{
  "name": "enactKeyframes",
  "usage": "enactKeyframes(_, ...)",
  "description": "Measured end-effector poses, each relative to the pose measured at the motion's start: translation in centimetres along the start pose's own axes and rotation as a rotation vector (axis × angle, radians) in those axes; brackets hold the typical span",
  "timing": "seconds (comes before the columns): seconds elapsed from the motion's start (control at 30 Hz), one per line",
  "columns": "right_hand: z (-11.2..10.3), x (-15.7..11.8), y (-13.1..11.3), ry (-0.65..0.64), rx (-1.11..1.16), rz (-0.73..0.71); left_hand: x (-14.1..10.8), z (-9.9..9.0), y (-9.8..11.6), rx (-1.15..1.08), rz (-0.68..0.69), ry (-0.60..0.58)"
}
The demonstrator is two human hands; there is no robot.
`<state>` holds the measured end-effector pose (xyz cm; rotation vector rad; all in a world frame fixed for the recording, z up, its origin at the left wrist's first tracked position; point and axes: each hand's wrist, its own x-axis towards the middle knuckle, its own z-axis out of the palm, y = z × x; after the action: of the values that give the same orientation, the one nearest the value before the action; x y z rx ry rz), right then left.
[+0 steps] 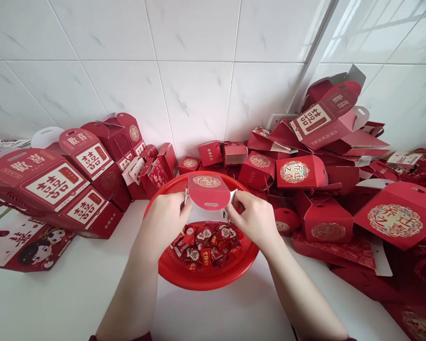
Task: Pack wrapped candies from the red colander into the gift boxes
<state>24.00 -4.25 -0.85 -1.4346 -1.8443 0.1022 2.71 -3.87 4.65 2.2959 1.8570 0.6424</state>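
- Basket (208, 283) of red perforated plastic, round, on your white bench (184, 315).
- Your left hand (166, 213) and right hand (255, 215), fingers curled, pinch opposite sides of a box (208, 187) above the basket.
- That box: smooth red card, white flap beneath; its rounded, slotted flap points toward you, long axis unclear.
- Small wrapped sweets (204, 246), below it.

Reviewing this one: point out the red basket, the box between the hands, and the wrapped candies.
Red basket (208, 283), head view: near rim.
Box (208, 191), head view: red flap.
Wrapped candies (206, 256), head view: pile's middle.
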Motion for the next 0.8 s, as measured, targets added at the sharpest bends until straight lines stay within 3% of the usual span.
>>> enactKeyframes(0.1,0.6,0.0,0.1,-0.011,-0.115,-0.031,0.0,0.3,0.3,0.015,0.025,-0.010)
enactKeyframes(0.2,0.9,0.1,0.3,-0.059,-0.088,-0.074,0.0,0.2,0.3,0.047,0.049,0.020)
enactKeyframes(0.4,0.7,0.5,0.6,-0.053,-0.042,0.215,-0.8,0.0,0.9,0.109,0.199,0.028)
enactKeyframes(0.63,0.1,0.7,1.1,0.007,-0.076,0.319,-1.6,0.9,1.1,0.322,0.363,0.072)
enactKeyframes(0.8,-0.2,0.2,0.4,0.012,-0.047,0.279,-1.1,1.1,1.5,0.327,0.283,-0.126)
